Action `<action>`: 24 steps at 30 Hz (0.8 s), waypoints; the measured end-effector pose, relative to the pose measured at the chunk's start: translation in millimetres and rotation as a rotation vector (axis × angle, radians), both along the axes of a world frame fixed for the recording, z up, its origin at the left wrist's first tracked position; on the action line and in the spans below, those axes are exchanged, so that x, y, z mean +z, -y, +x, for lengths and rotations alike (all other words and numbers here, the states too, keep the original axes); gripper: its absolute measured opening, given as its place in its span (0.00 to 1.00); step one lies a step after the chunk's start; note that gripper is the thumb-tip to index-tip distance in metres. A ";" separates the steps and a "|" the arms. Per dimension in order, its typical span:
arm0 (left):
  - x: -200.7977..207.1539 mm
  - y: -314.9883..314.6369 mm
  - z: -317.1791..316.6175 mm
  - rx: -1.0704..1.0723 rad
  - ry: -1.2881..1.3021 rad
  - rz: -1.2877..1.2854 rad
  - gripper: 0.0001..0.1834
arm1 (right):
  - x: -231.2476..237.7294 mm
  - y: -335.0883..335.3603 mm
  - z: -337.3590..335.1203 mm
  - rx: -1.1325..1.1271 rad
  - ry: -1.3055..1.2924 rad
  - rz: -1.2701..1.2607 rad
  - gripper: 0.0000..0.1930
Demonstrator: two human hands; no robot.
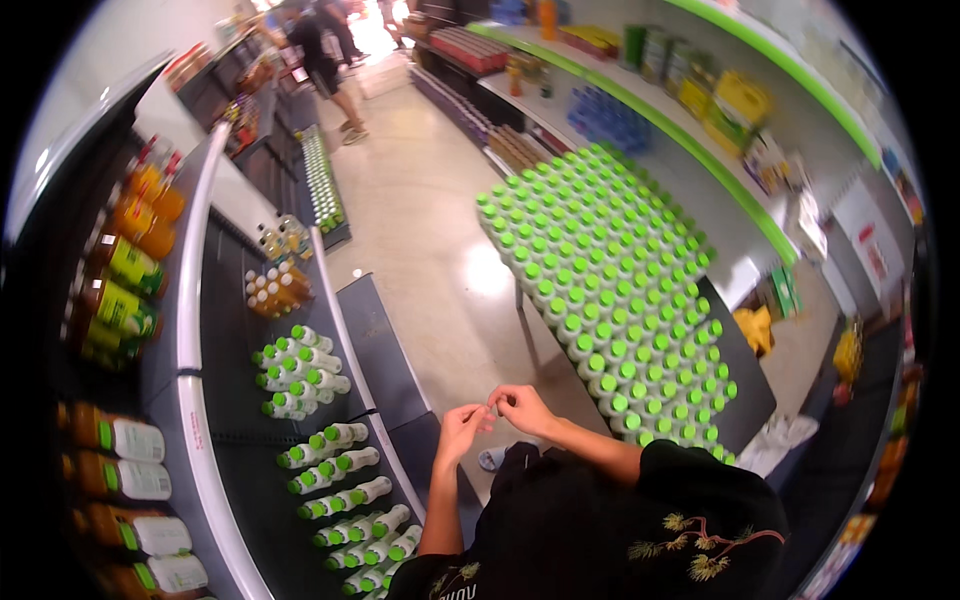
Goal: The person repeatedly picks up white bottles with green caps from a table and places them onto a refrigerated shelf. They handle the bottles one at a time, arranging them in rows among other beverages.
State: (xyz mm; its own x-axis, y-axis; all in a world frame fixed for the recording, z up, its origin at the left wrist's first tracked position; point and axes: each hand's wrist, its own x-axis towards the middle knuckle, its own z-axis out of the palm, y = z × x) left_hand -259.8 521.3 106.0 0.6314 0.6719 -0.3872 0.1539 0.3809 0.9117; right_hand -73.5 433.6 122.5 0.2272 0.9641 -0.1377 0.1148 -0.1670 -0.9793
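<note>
Both hands meet over the gap of pale floor (430,190) between a table (745,350) on the right and a dark shelf (230,345) on the left. The left hand (462,430) is raised with its fingers bent and their tips turned toward the other hand. The right hand (524,406) comes in from the table side, its fingers curled, thumb and forefinger close to the left fingertips. The fingertips are small and soft in this view, so I cannot tell whether they pinch something tiny or only touch each other.

The nearest goods are bottles. On the tabletop, white bottles with green caps (605,270) stand upright in tight rows, from the far edge down to the near edge and right up to the left edge, with a dark strip of tabletop bare along the right edge. The right forearm passes just beside the near left corner of this block.

On the dark shelf, more green-capped white bottles stand in two groups: a smaller cluster (300,372) near the middle, and a longer group (350,500) toward the near end, close to the front edge and just left of the left forearm. Farther along the same shelf are amber bottles with white caps (278,290) and, toward the far end, clear bottles (287,237).
</note>
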 end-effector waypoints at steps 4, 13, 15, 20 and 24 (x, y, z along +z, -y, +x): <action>4.2 48.7 47.0 -0.159 -0.075 0.148 0.12 | 4.4 70.1 21.9 -0.089 -0.039 0.043 0.09; 1.7 203.7 136.0 -0.440 -0.159 0.042 0.09 | 24.3 260.1 70.6 -0.427 -0.198 -0.004 0.09; -3.7 230.1 153.9 -0.595 -0.193 0.080 0.09 | 26.8 300.5 78.2 -0.543 -0.275 -0.016 0.08; -22.4 279.8 196.9 -1.056 -0.313 0.350 0.10 | 6.7 395.4 81.6 -0.959 -0.085 0.089 0.07; -22.6 326.5 229.7 -1.308 -0.204 0.534 0.12 | -10.6 464.8 83.8 -1.449 0.045 0.226 0.06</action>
